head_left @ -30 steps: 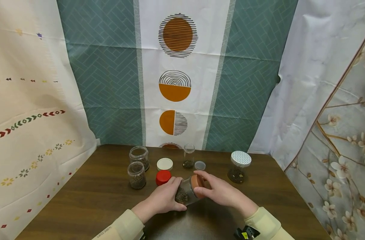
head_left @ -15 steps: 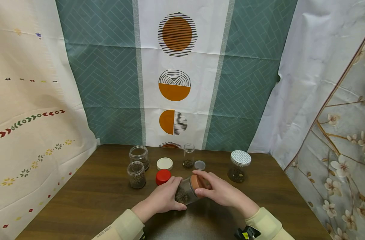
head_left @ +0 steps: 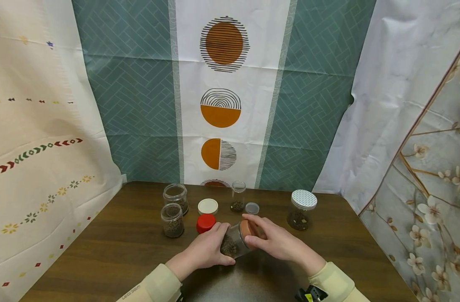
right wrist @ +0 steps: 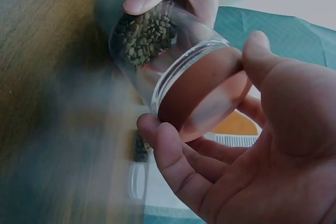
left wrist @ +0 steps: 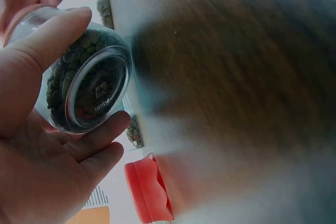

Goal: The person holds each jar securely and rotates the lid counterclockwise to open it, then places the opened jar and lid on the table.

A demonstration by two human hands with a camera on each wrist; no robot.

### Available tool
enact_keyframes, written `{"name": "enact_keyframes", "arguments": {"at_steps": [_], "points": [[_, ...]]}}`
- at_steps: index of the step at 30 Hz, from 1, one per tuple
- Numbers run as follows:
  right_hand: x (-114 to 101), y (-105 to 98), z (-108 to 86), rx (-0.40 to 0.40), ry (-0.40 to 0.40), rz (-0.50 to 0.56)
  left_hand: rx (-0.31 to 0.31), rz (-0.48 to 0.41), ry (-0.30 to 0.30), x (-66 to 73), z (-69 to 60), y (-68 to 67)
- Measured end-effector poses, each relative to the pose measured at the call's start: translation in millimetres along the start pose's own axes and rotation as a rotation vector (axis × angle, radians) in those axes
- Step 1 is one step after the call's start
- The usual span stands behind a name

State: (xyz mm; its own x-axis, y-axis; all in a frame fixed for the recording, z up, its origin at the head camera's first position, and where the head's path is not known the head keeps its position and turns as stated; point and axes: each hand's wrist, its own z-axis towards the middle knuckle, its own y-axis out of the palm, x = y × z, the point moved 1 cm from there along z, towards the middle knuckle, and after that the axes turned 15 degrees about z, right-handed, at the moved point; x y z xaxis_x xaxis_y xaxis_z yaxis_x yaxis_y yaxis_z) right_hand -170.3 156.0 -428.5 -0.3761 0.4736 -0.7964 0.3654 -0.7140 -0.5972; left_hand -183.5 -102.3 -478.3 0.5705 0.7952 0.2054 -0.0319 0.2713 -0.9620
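Observation:
A clear jar point(head_left: 233, 243) partly filled with dark brown pellets is held tilted, its lidded end toward the right. My left hand point(head_left: 207, 248) grips it around the base end, thumb on the near side. The right hand point(head_left: 273, 239) pinches the orange-brown lid point(head_left: 248, 233) between thumb and fingers. In the right wrist view the lid point(right wrist: 202, 90) sits on the jar's mouth, with the pellets point(right wrist: 144, 38) gathered at the base end. The jar's round bottom point(left wrist: 100, 90) faces the left wrist camera.
Two lidless jars point(head_left: 172, 222) with pellets stand at the left. A red lid point(head_left: 206, 223) and a cream lid point(head_left: 207, 206) lie near the middle. Behind stand a small lidless jar point(head_left: 238, 197) and a grey lid point(head_left: 252, 208). At the right is a jar with a patterned white lid point(head_left: 304, 199).

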Motion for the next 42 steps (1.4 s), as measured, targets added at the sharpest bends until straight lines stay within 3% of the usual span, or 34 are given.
{"name": "enact_keyframes", "arguments": {"at_steps": [6,10,20,42], "points": [[-1.4,1.7,1.7,0.033,0.073,0.0,0.001,-0.004,0.004,1.2,0.4,-0.7],[-0.9,0.7,2.5,0.027,0.078,0.003,-0.002,-0.002,0.007,1.7,1.0,-1.2],[1.5,-1.3,0.0,-0.002,0.003,-0.005,-0.02,0.001,-0.009,1.7,0.7,-0.7],[2.8,-3.7,-2.4,-0.052,-0.05,0.066,-0.002,-0.001,-0.009,2.4,-0.1,0.2]]}}
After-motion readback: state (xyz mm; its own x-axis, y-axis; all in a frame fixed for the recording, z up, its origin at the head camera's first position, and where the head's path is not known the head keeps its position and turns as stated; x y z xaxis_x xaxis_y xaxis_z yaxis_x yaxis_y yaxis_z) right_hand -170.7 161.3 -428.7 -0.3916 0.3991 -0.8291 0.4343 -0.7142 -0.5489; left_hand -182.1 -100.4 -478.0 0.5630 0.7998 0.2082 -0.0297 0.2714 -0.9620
